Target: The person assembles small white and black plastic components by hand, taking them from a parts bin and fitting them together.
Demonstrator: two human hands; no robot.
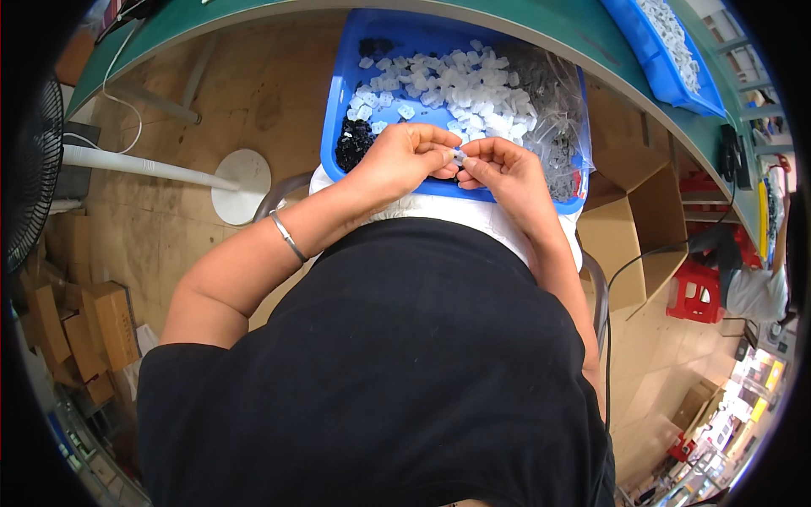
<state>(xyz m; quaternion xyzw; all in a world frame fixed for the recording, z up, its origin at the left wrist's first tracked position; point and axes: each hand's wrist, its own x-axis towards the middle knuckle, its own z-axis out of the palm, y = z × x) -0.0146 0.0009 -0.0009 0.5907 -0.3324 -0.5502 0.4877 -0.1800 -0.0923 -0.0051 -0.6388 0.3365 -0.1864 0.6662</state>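
Note:
Above the near edge of a blue tray, my two hands meet fingertip to fingertip. A small whitish plastic piece sits between them, mostly covered by fingers. My left hand pinches it from one side, thumb against fingers. From the other side my right hand grips it the same way. The tray holds a heap of translucent white plastic pieces. Small black parts lie in its near left corner. On its right side a clear plastic bag holds dark grey parts.
A green table curves across beyond the tray. On its right stands another blue tray of white pieces. A fan and a round white base are at left. Cardboard boxes stand right, near a red stool and another person.

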